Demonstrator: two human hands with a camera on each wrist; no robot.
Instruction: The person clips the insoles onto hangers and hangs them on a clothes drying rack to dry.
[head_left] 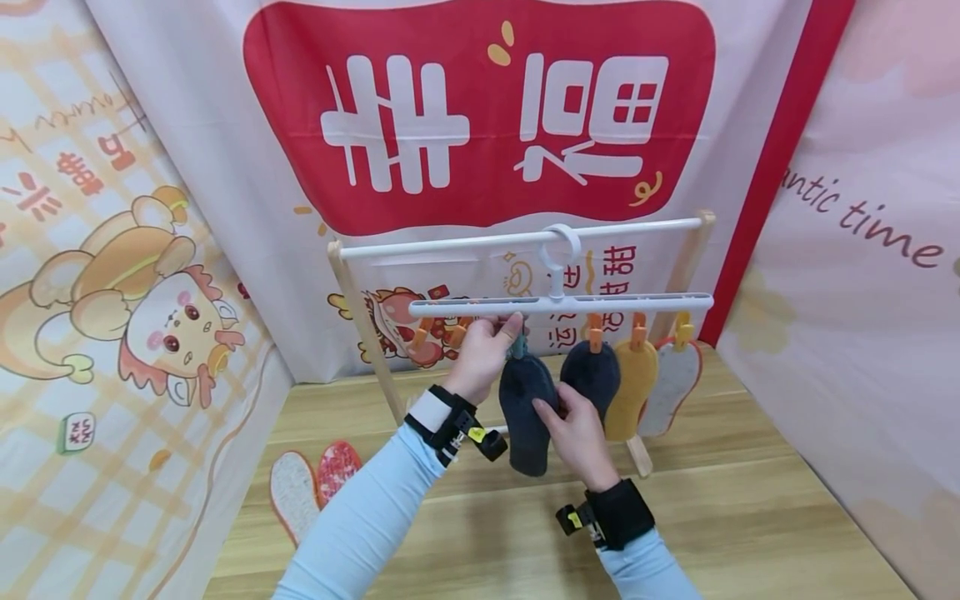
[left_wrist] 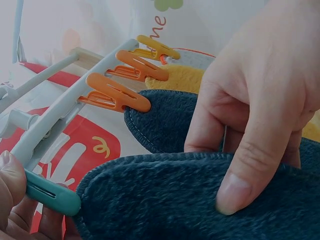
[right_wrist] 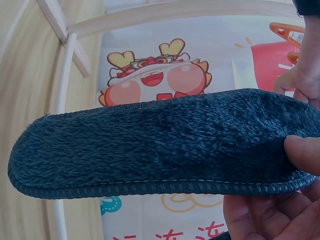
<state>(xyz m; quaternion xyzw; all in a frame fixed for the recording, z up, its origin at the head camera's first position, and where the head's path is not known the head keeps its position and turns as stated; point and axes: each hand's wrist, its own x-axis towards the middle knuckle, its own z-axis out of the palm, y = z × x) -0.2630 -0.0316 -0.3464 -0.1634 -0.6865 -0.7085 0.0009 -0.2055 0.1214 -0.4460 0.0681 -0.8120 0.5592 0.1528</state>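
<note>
My left hand (head_left: 480,360) is at the white clip hanger (head_left: 487,307), pinching a teal clip (left_wrist: 52,192) on its bar. The clip's tip meets the top end of a dark blue fuzzy insole (head_left: 528,417), which hangs downward. My right hand (head_left: 577,433) grips that insole by its side edge, thumb on the fuzzy face and fingers behind. Just to the right, a second dark insole (left_wrist: 165,117) hangs from an orange clip (left_wrist: 117,92). A yellow insole (head_left: 632,392) and a pale insole with a red edge (head_left: 675,390) hang beyond it from their own clips.
The hanger hooks over a rack's white rod (head_left: 450,246) between wooden legs (head_left: 367,333). Orange clips (head_left: 422,335) hang at the hanger's left. A pale insole (head_left: 295,492) and a red patterned one (head_left: 337,468) lie on the wood-grain surface (head_left: 750,500). Printed cloths surround it.
</note>
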